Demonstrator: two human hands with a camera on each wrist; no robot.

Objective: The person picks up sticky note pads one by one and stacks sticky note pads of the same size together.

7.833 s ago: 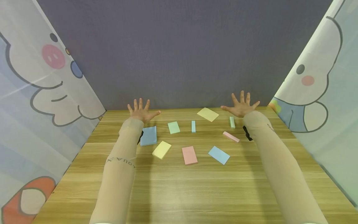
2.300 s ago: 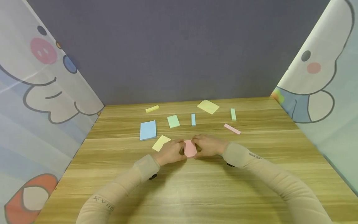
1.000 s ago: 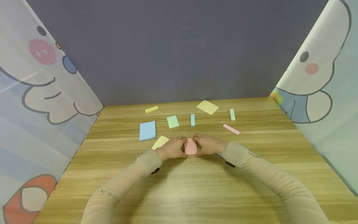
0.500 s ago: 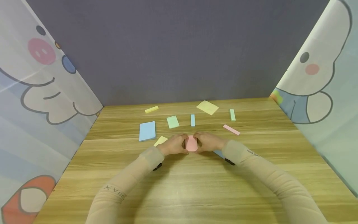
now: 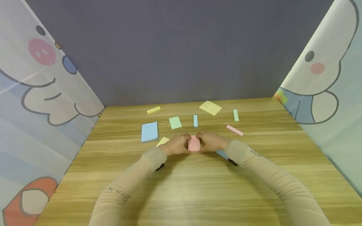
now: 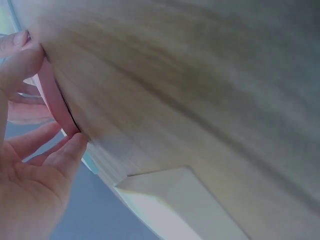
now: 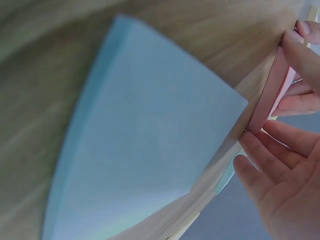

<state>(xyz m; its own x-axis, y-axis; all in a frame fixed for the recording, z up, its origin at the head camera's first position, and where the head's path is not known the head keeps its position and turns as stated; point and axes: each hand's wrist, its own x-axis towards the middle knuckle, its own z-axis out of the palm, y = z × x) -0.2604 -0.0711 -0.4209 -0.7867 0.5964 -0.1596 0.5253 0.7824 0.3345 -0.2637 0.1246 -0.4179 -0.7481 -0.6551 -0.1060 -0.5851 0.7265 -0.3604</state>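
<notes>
A pink sticky note pad (image 5: pixel 194 143) lies at the middle of the wooden table, between my two hands. My left hand (image 5: pixel 177 145) pinches its left side, thumb at the near corner and fingers at the far one. On the opposite side my right hand (image 5: pixel 212 142) grips it the same way. In the left wrist view the pad's pink edge (image 6: pixel 55 97) sits low against the wood. A yellow pad (image 5: pixel 163 141) is partly covered by my left hand. Under my right wrist a blue rectangular pad (image 5: pixel 222 153) shows only in part; the right wrist view has its broad face (image 7: pixel 150 125).
Farther back lie a large blue pad (image 5: pixel 149 131), a small green pad (image 5: pixel 175 122) and a yellow sheet-like pad (image 5: pixel 210 107). Narrow strips are yellow (image 5: pixel 153 110), blue (image 5: pixel 195 121), green (image 5: pixel 236 115) and pink (image 5: pixel 234 130). A dark panel (image 5: pixel 181 53) stands behind the table.
Both hands, spread open near the back at first, came to the pink pad and took hold of it. Over the last second the pad has shifted slightly away from me and turned straighter.
</notes>
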